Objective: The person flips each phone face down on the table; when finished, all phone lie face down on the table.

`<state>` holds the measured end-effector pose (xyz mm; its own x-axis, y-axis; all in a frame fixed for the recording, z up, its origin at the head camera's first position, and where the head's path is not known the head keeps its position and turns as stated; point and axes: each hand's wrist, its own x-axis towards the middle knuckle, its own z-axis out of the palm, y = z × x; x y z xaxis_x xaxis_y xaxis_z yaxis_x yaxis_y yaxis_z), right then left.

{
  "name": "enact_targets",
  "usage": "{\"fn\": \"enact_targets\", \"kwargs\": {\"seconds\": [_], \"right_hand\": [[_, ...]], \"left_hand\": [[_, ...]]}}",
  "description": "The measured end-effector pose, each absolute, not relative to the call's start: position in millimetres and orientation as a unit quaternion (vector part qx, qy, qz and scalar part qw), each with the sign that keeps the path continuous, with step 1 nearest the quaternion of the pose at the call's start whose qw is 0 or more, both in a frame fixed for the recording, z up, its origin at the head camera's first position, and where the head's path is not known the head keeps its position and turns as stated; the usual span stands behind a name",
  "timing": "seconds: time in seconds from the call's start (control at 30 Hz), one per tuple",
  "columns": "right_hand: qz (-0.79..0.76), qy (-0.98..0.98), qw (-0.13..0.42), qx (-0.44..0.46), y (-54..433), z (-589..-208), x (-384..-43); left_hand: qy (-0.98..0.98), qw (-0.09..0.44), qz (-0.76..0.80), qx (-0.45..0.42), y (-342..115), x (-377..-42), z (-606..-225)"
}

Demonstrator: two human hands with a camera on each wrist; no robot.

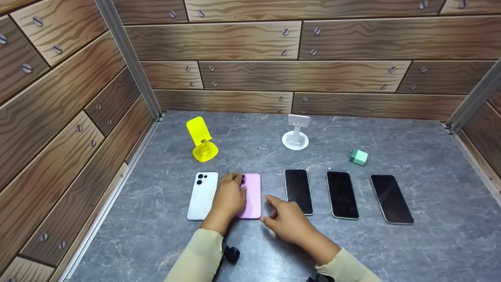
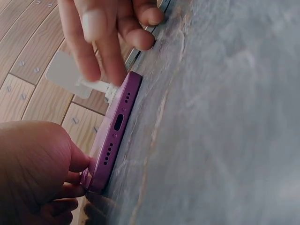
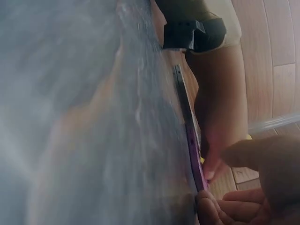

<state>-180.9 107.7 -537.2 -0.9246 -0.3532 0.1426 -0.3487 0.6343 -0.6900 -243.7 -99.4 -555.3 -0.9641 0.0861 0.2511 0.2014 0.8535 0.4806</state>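
Observation:
A pink smartphone (image 1: 252, 196) lies back side up on the grey table, its bottom edge with the charging port facing the left wrist view. My left hand (image 1: 230, 196) holds it by its left long edge, thumb over the back and fingers curled at the side, partly hiding its camera. On the other side, my right hand (image 1: 289, 219) hovers with thumb and index finger spread, fingertips close to the phone's right edge. A white smartphone (image 1: 202, 196), also back side up, lies just left of my left hand. Right of the pink one, a black-screened smartphone (image 1: 298, 188) is partly covered by my right hand.
Two more dark-screened phones, one in the middle (image 1: 342, 194) and one at the far right (image 1: 391, 199), continue the row. Behind stand a yellow phone stand (image 1: 204, 150), a white phone stand (image 1: 296, 139) and a green charger plug (image 1: 359, 157). Wood-patterned walls (image 1: 250, 74) enclose the table.

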Motion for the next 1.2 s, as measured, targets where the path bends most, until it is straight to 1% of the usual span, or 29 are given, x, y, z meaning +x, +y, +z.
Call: {"fn": "enact_targets", "kwargs": {"seconds": [0.13,0.3,0.43,0.57,0.73,1.0,1.2], "right_hand": [[-0.376,0.911,-0.012,-0.168,123.8,-533.0,-177.3],[-0.378,0.92,-0.004,-0.105,150.4,-526.9,-175.7],[-0.366,0.928,-0.008,-0.073,171.0,-523.2,-175.6],[-0.356,0.932,-0.007,-0.063,186.4,-521.4,-175.9],[-0.349,0.935,0.008,-0.052,196.5,-523.1,-176.5],[-0.359,0.932,0.037,-0.044,199.0,-523.8,-177.5],[-0.363,0.93,0.036,-0.045,198.3,-524.3,-176.9]], "left_hand": [[-0.958,0.111,-0.256,-0.073,-98.9,-243.5,-555.0],[-0.959,0.108,-0.251,-0.068,-97.5,-242.5,-553.1],[-0.96,0.108,-0.252,-0.066,-96.5,-242.6,-551.4],[-0.961,0.106,-0.247,-0.067,-96.0,-242.6,-550.6],[-0.962,0.103,-0.243,-0.067,-95.6,-241.9,-551.2],[-0.962,0.102,-0.245,-0.065,-95.1,-243.3,-550.8],[-0.962,0.098,-0.249,-0.063,-95.1,-243.2,-550.4]]}}
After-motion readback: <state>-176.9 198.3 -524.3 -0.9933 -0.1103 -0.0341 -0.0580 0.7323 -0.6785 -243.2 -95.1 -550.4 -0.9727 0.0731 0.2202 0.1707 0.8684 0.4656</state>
